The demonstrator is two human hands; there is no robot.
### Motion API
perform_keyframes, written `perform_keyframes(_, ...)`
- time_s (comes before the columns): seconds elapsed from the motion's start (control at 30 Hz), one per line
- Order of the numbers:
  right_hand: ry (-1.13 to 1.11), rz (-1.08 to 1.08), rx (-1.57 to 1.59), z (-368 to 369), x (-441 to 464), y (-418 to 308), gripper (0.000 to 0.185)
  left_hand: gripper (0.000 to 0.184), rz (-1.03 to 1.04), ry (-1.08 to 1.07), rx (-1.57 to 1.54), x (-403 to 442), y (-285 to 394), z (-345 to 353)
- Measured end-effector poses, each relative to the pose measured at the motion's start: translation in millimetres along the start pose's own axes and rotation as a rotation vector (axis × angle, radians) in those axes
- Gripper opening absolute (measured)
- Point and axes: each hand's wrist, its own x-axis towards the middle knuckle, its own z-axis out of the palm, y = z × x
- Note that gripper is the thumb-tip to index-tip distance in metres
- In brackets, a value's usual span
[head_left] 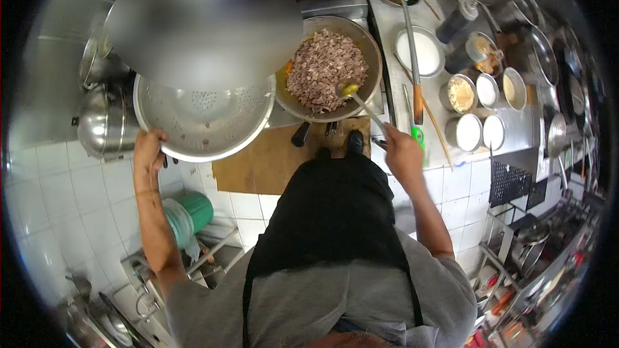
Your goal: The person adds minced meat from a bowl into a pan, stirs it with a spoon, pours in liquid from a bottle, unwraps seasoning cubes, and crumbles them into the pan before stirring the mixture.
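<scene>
My left hand (pixel 150 148) is closed on the near left rim of a large metal colander (pixel 235 119), tilted beside the pan. A few small bits cling to its inside. Chopped brown meat (pixel 325 67) is heaped in a wide pan (pixel 372 45), with some orange and yellowish liquid at the left edge. In my right hand (pixel 403 154) is the handle of a ladle (pixel 369 113); its yellow-smeared head rests at the near right side of the meat. A blurred oval hides the colander's far part.
Right of the pan, a counter holds a bowl of white liquid (pixel 420 51), a long wooden-handled ladle (pixel 412 45), bottles and several small containers (pixel 461 94). A metal pot (pixel 103 121) stands at left. Cardboard (pixel 248 164) lies on the tiled floor; a green bin (pixel 196 211) is lower left.
</scene>
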Motion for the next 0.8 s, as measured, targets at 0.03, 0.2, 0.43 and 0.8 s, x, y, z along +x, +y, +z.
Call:
perform_keyframes(0.03, -0.049, 0.026, -0.052, 16.6, 7.2, -3.9, 0.031, 0.008, -0.019, -0.035, -0.105, -9.9, 1.3, 2.4)
perform_keyframes(0.2, -0.061, 0.194, -0.01, 99.6, 51.8, -23.6, 0.031, 0.009, -0.081, -0.016, -0.429, -19.8, -34.4, 2.8)
perform_keyframes(0.43, 0.137, 0.256, 0.008, 48.2, -8.3, -42.8, 0.03, 0.021, -0.275, -0.005, -0.593, -19.7, -114.5, -23.3)
perform_keyframes(0.8, 0.227, 0.098, 0.026, 123.4, 10.5, -1.0, 0.033, 0.012, -0.23, -0.079, -0.698, -37.6, -121.7, -21.6)
